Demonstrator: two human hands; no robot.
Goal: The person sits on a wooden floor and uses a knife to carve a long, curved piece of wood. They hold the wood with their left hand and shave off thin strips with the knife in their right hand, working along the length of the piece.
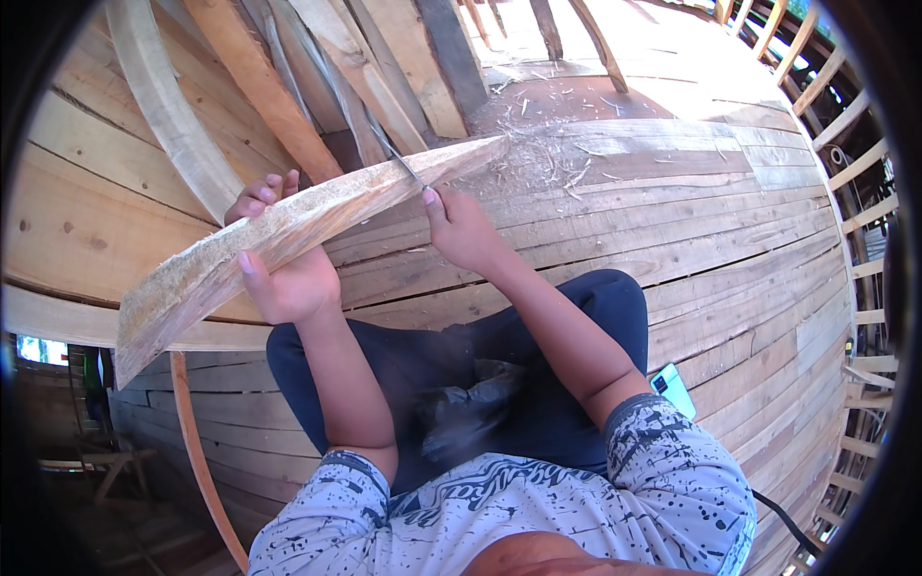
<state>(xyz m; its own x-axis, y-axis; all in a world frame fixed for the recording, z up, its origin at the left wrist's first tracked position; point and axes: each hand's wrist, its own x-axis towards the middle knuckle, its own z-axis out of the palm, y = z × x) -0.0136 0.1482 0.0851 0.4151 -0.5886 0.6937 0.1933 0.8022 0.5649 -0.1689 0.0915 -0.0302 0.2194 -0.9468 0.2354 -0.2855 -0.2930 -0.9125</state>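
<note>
A long rough wooden plank [307,216], tapering to a point at its far right end, is held up slantwise in front of me. My left hand [293,286] grips it near its lower left part, with the thumb on the near face and the fingertips over the far edge. My right hand [463,228] is closed around the near end of a thin, dark tool [407,168] that looks like a narrow metal blade. The tool lies across the plank's upper edge; its grip is hidden in my fist.
Curved ribs and upright boards [259,86] stand at the back left. Wood shavings [576,175] litter the plank floor [595,230] ahead. A light blue phone [675,390] lies by my right knee. A dark crumpled sheet [466,408] rests in my lap. Slats [864,173] line the right side.
</note>
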